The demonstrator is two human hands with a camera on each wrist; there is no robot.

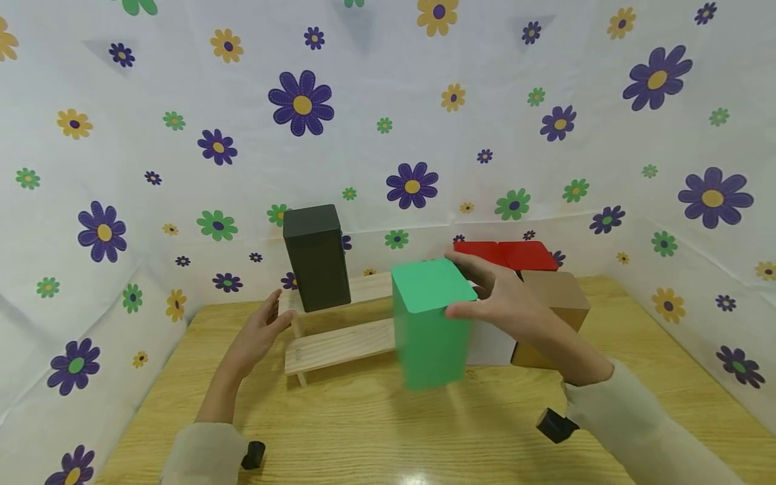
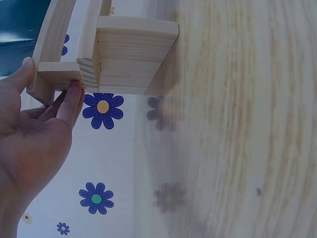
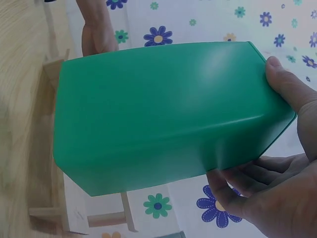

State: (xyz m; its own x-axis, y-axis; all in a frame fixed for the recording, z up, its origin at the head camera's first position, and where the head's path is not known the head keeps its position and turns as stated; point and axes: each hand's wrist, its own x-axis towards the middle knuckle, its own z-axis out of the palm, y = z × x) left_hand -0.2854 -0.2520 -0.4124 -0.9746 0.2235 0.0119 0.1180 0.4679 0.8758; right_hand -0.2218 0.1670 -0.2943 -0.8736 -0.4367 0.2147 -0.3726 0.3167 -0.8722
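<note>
My right hand (image 1: 509, 296) grips a green box (image 1: 433, 337) near its top, thumb on one side and fingers on the other. The box is upright and overlaps the right part of a two-tier wooden shelf (image 1: 339, 347) in the head view. The right wrist view shows the fingers (image 3: 242, 183) under one long side of it. At the shelf's left end, my left hand (image 1: 257, 337) holds the upper board, thumb over its edge and fingertips beneath, as the left wrist view shows. A tall dark box (image 1: 318, 263) stands on that upper board.
Right of the green box stand a brown box (image 1: 554, 289), two red-topped boxes (image 1: 506, 254) and a white surface (image 1: 491, 345), partly hidden by my right arm. The wooden table (image 1: 339, 431) ends at a flower-print curtain (image 1: 364, 81) behind and at both sides.
</note>
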